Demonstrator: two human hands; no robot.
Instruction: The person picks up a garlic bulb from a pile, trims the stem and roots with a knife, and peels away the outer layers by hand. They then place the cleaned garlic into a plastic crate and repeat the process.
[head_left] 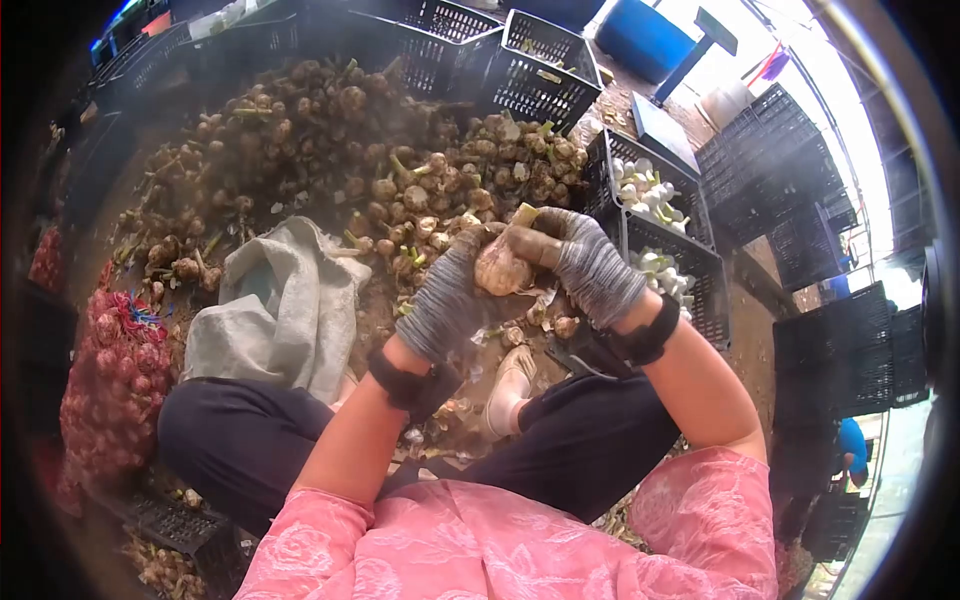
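Both my hands, in grey gloves, meet around one garlic bulb (500, 270) with brownish skin and a short stem stub pointing up. My left hand (447, 290) holds the bulb from its left side, fingers curled behind it. From the right, my right hand (580, 258) grips its top with thumb and fingers near the stub. Loose bits of skin hang just below the bulb. Behind my hands lies a big heap of unpeeled garlic (310, 120). White cleaned bulbs (648, 190) fill a black crate (705, 215) to the right.
A pale cloth sack (290, 300) lies left of my hands, near a red net bag (115, 370) of bulbs. Black crates (545, 85) stand behind the heap. A scale (662, 130), a blue barrel (643, 40) and stacked crates (835, 350) are at the right.
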